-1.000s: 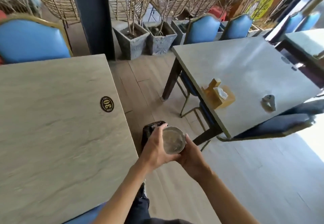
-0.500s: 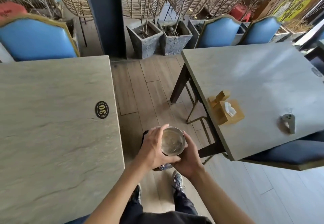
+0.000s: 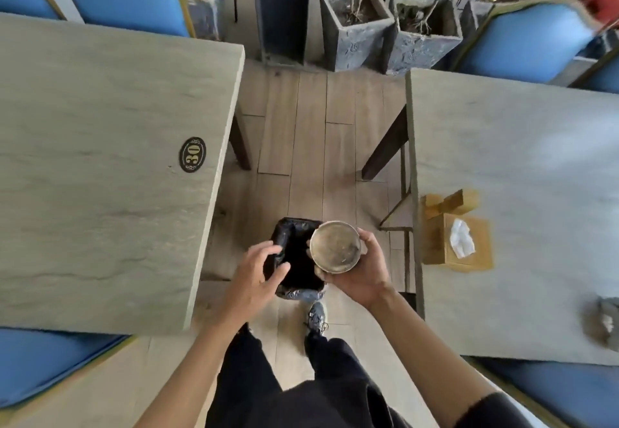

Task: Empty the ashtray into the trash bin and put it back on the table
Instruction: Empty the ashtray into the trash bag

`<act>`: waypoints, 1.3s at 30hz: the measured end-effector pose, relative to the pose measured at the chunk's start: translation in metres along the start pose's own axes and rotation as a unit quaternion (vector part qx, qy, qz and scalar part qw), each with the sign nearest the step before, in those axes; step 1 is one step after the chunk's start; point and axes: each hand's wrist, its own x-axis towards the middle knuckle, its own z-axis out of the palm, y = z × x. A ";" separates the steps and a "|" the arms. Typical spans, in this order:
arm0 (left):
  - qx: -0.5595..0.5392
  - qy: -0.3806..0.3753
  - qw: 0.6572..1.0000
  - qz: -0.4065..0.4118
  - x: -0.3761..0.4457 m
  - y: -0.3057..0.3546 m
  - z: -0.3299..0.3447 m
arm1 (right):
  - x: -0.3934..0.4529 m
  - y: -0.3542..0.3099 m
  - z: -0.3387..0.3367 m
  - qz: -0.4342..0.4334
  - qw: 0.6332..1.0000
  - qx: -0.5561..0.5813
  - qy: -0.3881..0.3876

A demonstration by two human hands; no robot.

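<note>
Ashtray (image 3: 336, 247) cupped from below in right hand (image 3: 360, 268), fingers (image 3: 370, 243) curled round rim and base, thumb at 7 o'clock side. Left hand (image 3: 256, 278) empty, fingers (image 3: 266, 251) spread and loosely bent, hovering at 9 o'clock of the ashtray, over near edge of trash bin (image 3: 294, 253); contact with the bin liner impossible to judge. Ashtray round, so no long axis; held roughly level, open mouth facing up toward the camera, inside smeared grey. Positioned above the bin's 3 o'clock rim, overlapping it. Bin lined with black bag, standing on wooden floor (image 3: 308, 146) in the aisle between two tables. Left table (image 3: 100, 193) at 9 o'clock carrying oval number plate (image 3: 192, 154) marked 30. Right table (image 3: 519, 159) at 3 o'clock bearing wooden tissue box (image 3: 465, 238). Shoe (image 3: 316, 317) just below the bin at 6 o'clock.
</note>
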 end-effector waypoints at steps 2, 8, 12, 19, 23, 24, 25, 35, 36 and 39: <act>0.007 -0.022 0.999 -0.029 -0.005 -0.015 0.012 | 0.012 -0.004 -0.014 0.027 1.000 0.006 -0.007; -0.002 -0.037 0.995 -0.091 0.001 -0.056 0.042 | 0.067 0.011 -0.052 0.061 0.998 0.015 0.009; 0.011 -0.068 0.994 -0.089 0.019 -0.101 0.067 | 0.117 0.035 -0.086 0.093 0.995 0.011 0.029; 0.025 -0.134 0.985 -0.107 0.056 -0.211 0.127 | 0.203 0.091 -0.156 0.098 0.993 0.015 0.068; 0.037 -0.150 0.977 -0.145 0.059 -0.273 0.159 | 0.245 0.123 -0.203 0.107 0.990 0.041 0.087; 0.035 -0.149 0.976 -0.156 0.059 -0.288 0.167 | 0.257 0.128 -0.215 0.106 0.989 0.043 0.098; 0.034 -0.149 0.974 -0.165 0.060 -0.300 0.177 | 0.268 0.131 -0.227 0.103 0.988 0.041 0.110; 0.004 -0.111 0.977 -0.182 0.096 -0.364 0.258 | 0.378 0.113 -0.310 0.057 0.959 -0.178 0.211; 0.005 -0.105 0.978 -0.180 0.101 -0.368 0.264 | 0.385 0.111 -0.316 0.061 0.952 -0.216 0.208; 0.003 -0.086 0.981 -0.173 0.110 -0.375 0.279 | 0.401 0.110 -0.330 0.063 0.939 -0.280 0.190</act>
